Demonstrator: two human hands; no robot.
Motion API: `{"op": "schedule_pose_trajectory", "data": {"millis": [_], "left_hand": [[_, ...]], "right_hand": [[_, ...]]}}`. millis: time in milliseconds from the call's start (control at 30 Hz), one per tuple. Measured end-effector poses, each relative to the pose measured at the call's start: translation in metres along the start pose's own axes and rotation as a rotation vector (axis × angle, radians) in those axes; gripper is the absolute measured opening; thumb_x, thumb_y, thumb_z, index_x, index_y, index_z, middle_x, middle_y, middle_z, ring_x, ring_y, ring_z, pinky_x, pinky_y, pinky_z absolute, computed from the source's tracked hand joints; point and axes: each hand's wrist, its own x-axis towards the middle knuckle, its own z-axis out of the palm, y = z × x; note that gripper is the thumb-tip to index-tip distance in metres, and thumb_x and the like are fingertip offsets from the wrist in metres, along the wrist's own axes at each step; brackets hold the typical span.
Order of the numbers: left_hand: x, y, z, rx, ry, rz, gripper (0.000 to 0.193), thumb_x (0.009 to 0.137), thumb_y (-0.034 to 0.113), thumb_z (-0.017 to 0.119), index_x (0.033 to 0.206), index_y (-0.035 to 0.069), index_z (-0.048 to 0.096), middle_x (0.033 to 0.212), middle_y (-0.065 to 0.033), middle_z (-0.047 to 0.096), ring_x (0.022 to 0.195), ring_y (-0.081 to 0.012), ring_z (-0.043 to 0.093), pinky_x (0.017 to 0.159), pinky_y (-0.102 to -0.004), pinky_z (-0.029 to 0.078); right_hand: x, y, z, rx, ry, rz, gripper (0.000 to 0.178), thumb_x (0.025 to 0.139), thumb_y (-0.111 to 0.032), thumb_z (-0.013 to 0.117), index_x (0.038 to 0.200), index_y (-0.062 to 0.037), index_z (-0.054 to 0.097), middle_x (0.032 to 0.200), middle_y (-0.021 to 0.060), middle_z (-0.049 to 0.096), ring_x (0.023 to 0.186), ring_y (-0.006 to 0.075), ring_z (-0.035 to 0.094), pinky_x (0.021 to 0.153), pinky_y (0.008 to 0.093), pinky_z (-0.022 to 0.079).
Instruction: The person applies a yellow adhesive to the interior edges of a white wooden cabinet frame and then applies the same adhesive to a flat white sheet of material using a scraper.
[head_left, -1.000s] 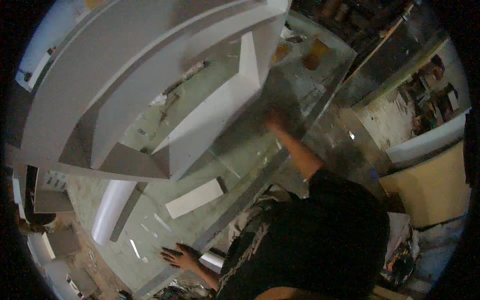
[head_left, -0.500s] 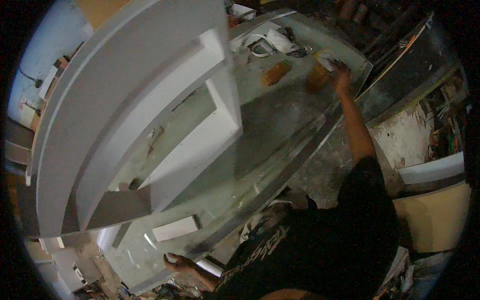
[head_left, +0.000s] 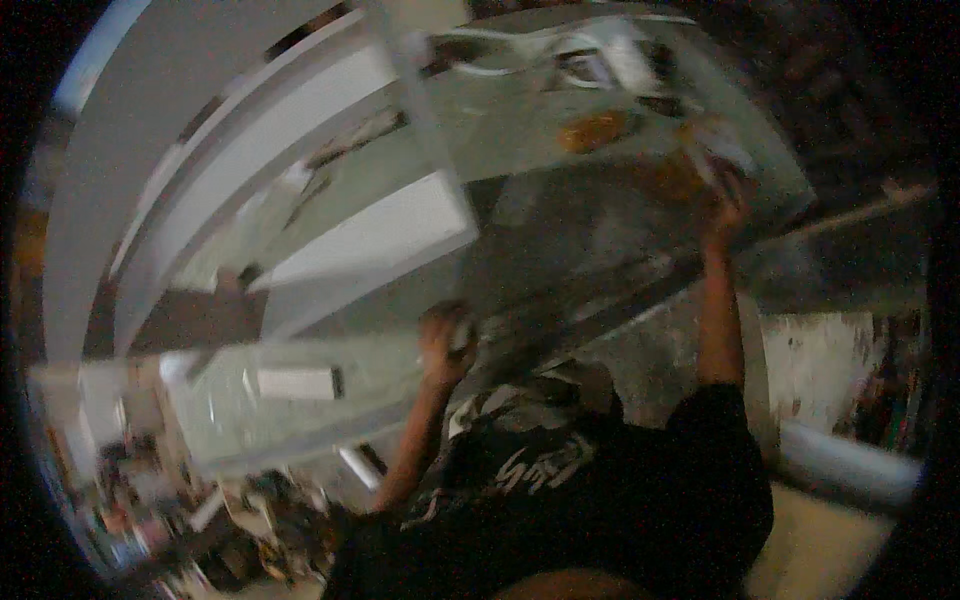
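Note:
My right hand [head_left: 730,200] reaches far out over the table, its fingers closed at a whitish, orange-brown thing [head_left: 690,165] like a bag or jar; blur hides its kind. To the left of it lies an orange lump-like thing [head_left: 592,131], apart from the hand. My left hand [head_left: 446,345] is raised at the near table edge beside the standing panel frame; its fingers are smeared and I cannot tell if they hold anything. A large white curved panel frame [head_left: 375,225] stands on the left of the table.
The greenish-grey table [head_left: 375,345] stretches across the view. A pale block [head_left: 295,383] rests on its left part. White strips and a white crumpled thing [head_left: 632,62] lie at the far side. Clutter [head_left: 250,520] fills the lower left. A pale roll-like thing [head_left: 850,455] is at right.
My left hand has risen from the lower left toward the middle of the near table edge. The view has turned. My right hand stays at the whitish, orange-brown thing.

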Motion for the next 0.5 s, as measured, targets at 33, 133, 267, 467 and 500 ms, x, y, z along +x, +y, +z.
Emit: {"op": "schedule_pose_trajectory", "data": {"millis": [33, 133, 267, 467, 500], "left_hand": [[0.016, 0.004, 0.015, -0.065, -0.119, 0.051, 0.05, 0.074, 0.008, 0.073, 0.122, 0.008, 0.059, 0.123, -0.0147, 0.059, 0.114, -0.0354, 0.054, 0.095, -0.0464, 0.044], [0.057, 0.031, 0.045, -0.261, -0.322, 0.093, 0.055, 0.077, 0.018, 0.071, 0.129, 0.008, 0.055, 0.133, -0.018, 0.05, 0.121, -0.0386, 0.047, 0.1, -0.0497, 0.041], [0.073, 0.053, 0.076, -0.29, -0.347, 0.011, 0.077, 0.076, 0.031, 0.076, 0.14, 0.007, 0.042, 0.144, -0.0186, 0.041, 0.134, -0.0396, 0.035, 0.107, -0.0505, 0.036], [0.049, 0.068, 0.095, -0.609, -0.204, -0.196, 0.103, 0.065, 0.043, 0.086, 0.144, 0.004, 0.034, 0.145, -0.0209, 0.042, 0.135, -0.0367, 0.04, 0.109, -0.0472, 0.037], [0.035, 0.067, 0.093, -0.821, -0.17, -0.358, 0.105, 0.063, 0.044, 0.089, 0.144, 0.002, 0.035, 0.142, -0.0218, 0.045, 0.131, -0.0354, 0.047, 0.107, -0.0448, 0.04]], "right_hand": [[-0.02, 0.007, -0.007, -0.101, -0.063, 0.077, 0.029, 0.092, -0.015, 0.056, 0.116, -0.005, 0.069, 0.123, 0.0106, 0.064, 0.114, 0.0312, 0.058, 0.101, 0.0446, 0.041], [-0.041, 0.014, -0.01, -0.097, -0.06, 0.003, 0.031, 0.093, -0.019, 0.054, 0.117, -0.0071, 0.069, 0.124, 0.0102, 0.063, 0.117, 0.0307, 0.056, 0.103, 0.0485, 0.039], [-0.035, -0.072, -0.019, -0.039, -0.112, -0.149, 0.033, 0.097, -0.027, 0.051, 0.119, -0.0087, 0.068, 0.12, 0.0088, 0.063, 0.115, 0.0279, 0.057, 0.11, 0.055, 0.033], [-0.017, -0.194, -0.052, 0.468, -0.253, -0.126, 0.049, 0.1, -0.043, 0.044, 0.103, -0.0026, 0.071, 0.111, 0.01, 0.063, 0.105, 0.0327, 0.06, 0.099, 0.0556, 0.042], [-0.013, -0.209, -0.052, 0.477, -0.26, -0.126, 0.049, 0.1, -0.043, 0.044, 0.103, -0.0026, 0.071, 0.111, 0.01, 0.063, 0.105, 0.0327, 0.06, 0.099, 0.0556, 0.042]]}}
